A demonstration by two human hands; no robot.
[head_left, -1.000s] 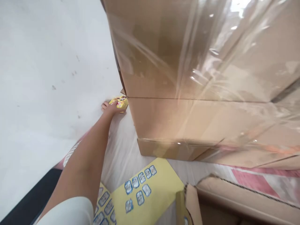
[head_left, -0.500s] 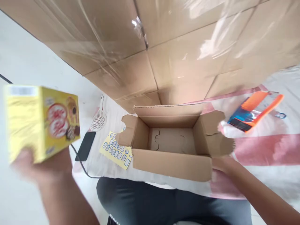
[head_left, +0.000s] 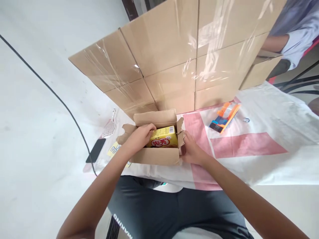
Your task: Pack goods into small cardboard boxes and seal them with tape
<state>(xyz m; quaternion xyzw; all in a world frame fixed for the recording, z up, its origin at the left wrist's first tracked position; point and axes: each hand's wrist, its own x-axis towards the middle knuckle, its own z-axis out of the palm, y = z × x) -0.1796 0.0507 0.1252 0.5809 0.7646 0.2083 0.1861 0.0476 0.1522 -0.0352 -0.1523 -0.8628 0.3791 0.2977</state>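
Note:
An open cardboard box [head_left: 154,156] sits on the cloth-covered table in front of my lap, its flaps spread outward. Inside it lies a yellow snack box [head_left: 163,137] with red lettering and a barcode, tilted against the right part of the carton. My left hand [head_left: 143,134] reaches into the carton and grips the left end of the snack box; some of its fingers are hidden behind it. Around the carton's right side wall my right hand [head_left: 190,147] is closed, holding the carton steady.
A tape dispenser [head_left: 225,117] in orange and blue lies to the right. On the left are a white slotted skimmer [head_left: 109,128], a black phone [head_left: 96,151] and a yellow sticker sheet [head_left: 114,149]. A taped cardboard partition [head_left: 171,76] stands behind. Beyond it shows another person's sleeve [head_left: 301,33].
My left hand has brought the yellow snack box from the far left into the cardboard carton. My right hand stays at the carton's right side. The view has shifted.

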